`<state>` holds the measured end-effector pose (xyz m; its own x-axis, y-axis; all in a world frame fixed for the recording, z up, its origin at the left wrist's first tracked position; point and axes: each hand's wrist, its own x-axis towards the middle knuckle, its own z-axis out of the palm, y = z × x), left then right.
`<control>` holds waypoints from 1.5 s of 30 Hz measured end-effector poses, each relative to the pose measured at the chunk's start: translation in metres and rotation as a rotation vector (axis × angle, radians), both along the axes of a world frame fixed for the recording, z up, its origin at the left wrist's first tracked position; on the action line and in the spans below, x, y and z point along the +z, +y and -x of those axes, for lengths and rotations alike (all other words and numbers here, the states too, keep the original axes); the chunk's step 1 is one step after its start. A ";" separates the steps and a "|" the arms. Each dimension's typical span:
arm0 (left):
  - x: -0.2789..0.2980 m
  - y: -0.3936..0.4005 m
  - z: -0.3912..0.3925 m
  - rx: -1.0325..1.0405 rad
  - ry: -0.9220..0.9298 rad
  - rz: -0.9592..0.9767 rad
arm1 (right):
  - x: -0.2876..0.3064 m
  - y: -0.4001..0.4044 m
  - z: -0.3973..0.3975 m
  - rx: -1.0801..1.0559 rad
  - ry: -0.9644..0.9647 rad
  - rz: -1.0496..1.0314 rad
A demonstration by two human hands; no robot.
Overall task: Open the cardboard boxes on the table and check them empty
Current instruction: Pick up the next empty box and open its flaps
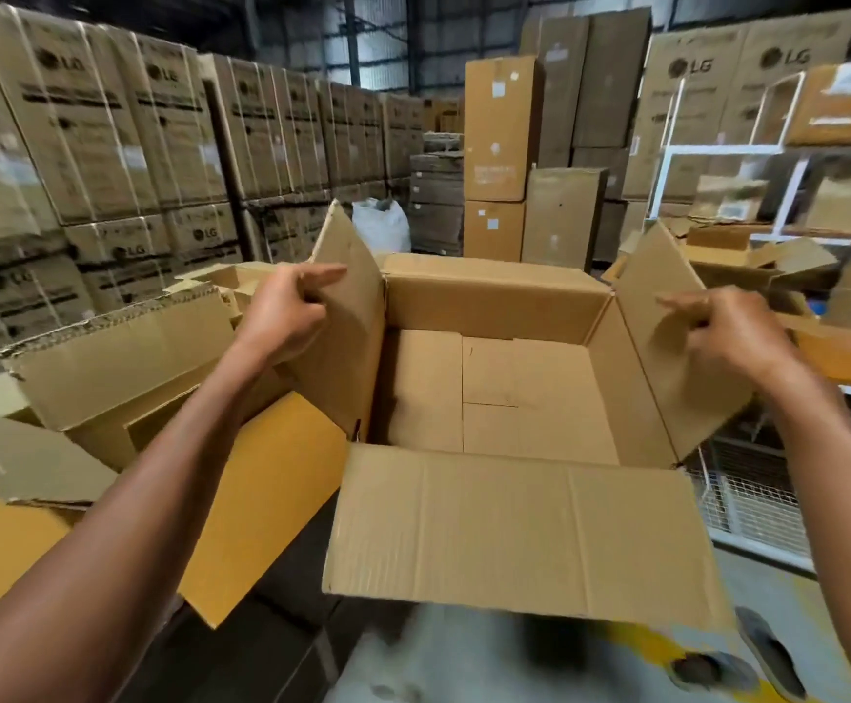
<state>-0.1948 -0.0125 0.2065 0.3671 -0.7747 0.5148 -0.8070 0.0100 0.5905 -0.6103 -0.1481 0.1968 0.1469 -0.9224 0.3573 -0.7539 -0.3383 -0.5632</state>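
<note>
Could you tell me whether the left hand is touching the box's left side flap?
Touching: the head view shows the left hand pinching the left side flap edge.

An open box (504,388) is held by its side flaps: left hand (286,312), right hand (727,332).

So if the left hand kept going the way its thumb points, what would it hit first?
The left hand grips the box's left flap, thumb pointing right across the open box. Going on, it would probably cross the empty opening and meet the right flap, held by the right hand; depth is uncertain.
</note>
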 end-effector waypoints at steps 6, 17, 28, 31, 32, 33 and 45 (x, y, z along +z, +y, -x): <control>0.067 -0.037 -0.020 0.101 -0.048 0.117 | 0.054 -0.083 -0.049 0.082 -0.005 0.127; 0.110 -0.039 -0.093 0.499 -0.113 0.170 | 0.109 -0.248 -0.205 0.494 -0.147 0.108; 0.125 0.013 -0.125 0.976 -0.131 0.158 | 0.144 -0.290 -0.384 0.953 -0.159 0.233; 0.121 0.026 -0.136 1.051 -0.154 0.166 | 0.142 -0.276 -0.424 1.037 -0.149 0.238; 0.119 0.031 -0.142 1.075 -0.167 0.161 | 0.141 -0.270 -0.438 1.050 -0.145 0.234; 0.116 0.035 -0.149 1.103 -0.183 0.147 | 0.140 -0.265 -0.451 1.069 -0.141 0.238; 0.067 0.045 -0.242 1.197 -0.101 0.028 | 0.094 -0.263 -0.589 1.168 0.019 0.115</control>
<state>0.0472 0.0323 0.2734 0.8032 0.0420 0.5942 -0.3561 -0.7658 0.5355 -0.0214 -0.4106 0.2908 0.8891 -0.1858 0.4183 0.0404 -0.8785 -0.4760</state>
